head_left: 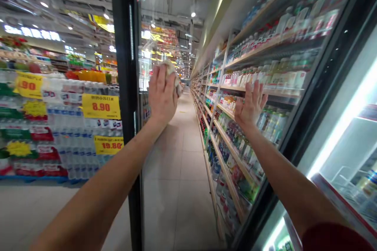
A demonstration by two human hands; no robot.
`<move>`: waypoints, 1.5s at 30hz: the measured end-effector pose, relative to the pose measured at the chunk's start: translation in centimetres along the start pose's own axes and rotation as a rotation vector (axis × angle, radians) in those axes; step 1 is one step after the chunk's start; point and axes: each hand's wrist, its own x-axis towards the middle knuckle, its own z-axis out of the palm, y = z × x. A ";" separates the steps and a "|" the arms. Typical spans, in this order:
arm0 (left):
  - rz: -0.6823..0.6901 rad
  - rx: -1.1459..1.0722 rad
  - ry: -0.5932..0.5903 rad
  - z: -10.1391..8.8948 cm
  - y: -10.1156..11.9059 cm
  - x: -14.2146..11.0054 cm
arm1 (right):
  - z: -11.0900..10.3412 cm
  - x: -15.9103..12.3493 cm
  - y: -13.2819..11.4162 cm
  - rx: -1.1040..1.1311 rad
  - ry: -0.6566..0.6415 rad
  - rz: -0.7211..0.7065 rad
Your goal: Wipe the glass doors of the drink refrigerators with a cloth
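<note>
An open glass door with a black frame (123, 43) stands straight in front of me, its pane between my view and the aisle. My left hand (161, 96) is raised against the upper pane, fingers closed over a crumpled pale cloth (173, 73). Part of the cloth sticks out past the fingertips; the rest is hidden under the hand. Farther right, my right hand (250, 104) is spread with its fingers up, seemingly flat on the same pane, with nothing in it.
Through the glass, long shelves of bottles (244, 74) line the right side of a tiled aisle (181, 164). At left stand stacked packs of bottled water (79, 141) with yellow price signs (101, 106). A lit cooler interior (338, 145) is at far right.
</note>
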 end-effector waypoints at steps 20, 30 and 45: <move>0.432 0.066 0.116 3.6 5.8 -10.0 | 0.0 -0.1 0.0 0.077 0.059 0.006; 0.085 0.047 0.284 2.9 3.9 -10.0 | 0.1 -0.1 -0.2 0.082 0.089 0.002; 0.224 -0.016 0.183 4.3 7.6 -12.3 | 0.0 -0.1 0.2 0.091 0.091 0.011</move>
